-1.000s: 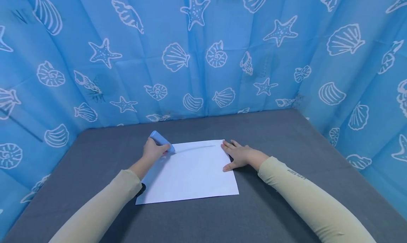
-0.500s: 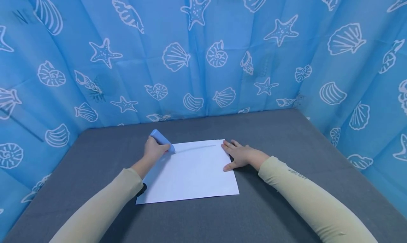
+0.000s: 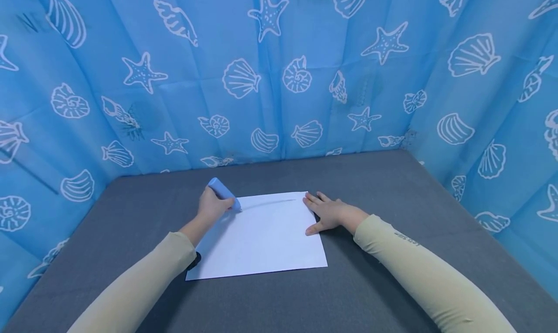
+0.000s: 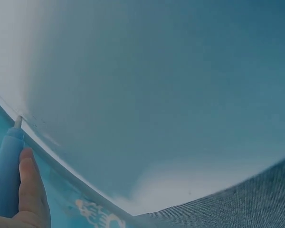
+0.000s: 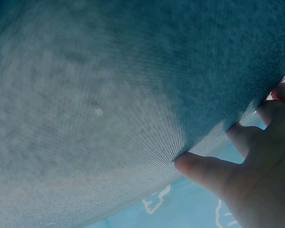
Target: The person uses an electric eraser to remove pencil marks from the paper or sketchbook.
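Note:
A sheet of white paper lies on the dark grey cloth. My left hand grips a thick blue electric eraser at the paper's upper left, its lower end down at the sheet. In the left wrist view the blue eraser barrel ends in a thin pale tip at the paper, with small dark specks beside it. A faint grey line runs from near that tip toward the upper right corner. My right hand rests spread, fingertips on the paper's right edge.
The grey cloth covers the table all around the paper. A blue curtain with white shells and starfish hangs behind and on both sides. A black band shows at the left wrist.
The blue electric eraser and my left hand have shifted very slightly to the right along the paper. My right hand and the sheet keep their place.

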Available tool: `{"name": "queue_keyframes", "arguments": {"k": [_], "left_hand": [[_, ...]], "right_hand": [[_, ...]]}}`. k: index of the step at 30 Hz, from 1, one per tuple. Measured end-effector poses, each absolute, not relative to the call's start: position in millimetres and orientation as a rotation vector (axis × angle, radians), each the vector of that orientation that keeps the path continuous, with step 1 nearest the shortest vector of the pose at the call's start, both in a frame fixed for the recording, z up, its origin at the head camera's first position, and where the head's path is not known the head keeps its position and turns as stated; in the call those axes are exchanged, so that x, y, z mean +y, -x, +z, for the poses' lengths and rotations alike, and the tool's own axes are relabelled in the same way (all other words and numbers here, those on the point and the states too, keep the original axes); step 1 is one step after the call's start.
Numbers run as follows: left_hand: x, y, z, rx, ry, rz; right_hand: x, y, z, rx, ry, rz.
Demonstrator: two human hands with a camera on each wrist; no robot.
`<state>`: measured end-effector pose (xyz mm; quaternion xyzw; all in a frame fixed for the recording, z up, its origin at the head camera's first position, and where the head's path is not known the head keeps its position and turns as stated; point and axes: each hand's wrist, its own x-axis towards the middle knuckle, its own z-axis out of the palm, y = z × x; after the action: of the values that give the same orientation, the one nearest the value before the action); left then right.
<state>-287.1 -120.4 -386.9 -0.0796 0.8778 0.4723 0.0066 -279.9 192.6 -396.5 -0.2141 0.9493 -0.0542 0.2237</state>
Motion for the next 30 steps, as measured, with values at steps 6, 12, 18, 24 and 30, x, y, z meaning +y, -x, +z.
{"name": "queue_keyframes", "arguments": {"k": [6, 12, 18, 24, 30], "left_hand": [[-122.1, 287.3, -388.1, 2.772, 0.244, 1.458], [-121.8, 285.7, -389.1, 2.773, 0.210, 1.455], [-123.6, 288.1, -388.0, 2.808, 0.220, 1.432], [-121.1, 288.5, -387.8, 2.818, 0.222, 1.419], [-117.3, 289.2, -389.2, 2.831, 0.196, 1.380]], "right_hand": [[189.9, 277.5, -395.3, 2.622, 0.588, -0.150], [189.9, 277.9, -395.9, 2.624, 0.583, -0.152], [190.6, 279.9, -396.4, 2.619, 0.591, -0.130], [191.9, 280.7, -397.3, 2.621, 0.587, -0.127], [193.2, 280.3, -397.9, 2.624, 0.595, -0.137]]}}
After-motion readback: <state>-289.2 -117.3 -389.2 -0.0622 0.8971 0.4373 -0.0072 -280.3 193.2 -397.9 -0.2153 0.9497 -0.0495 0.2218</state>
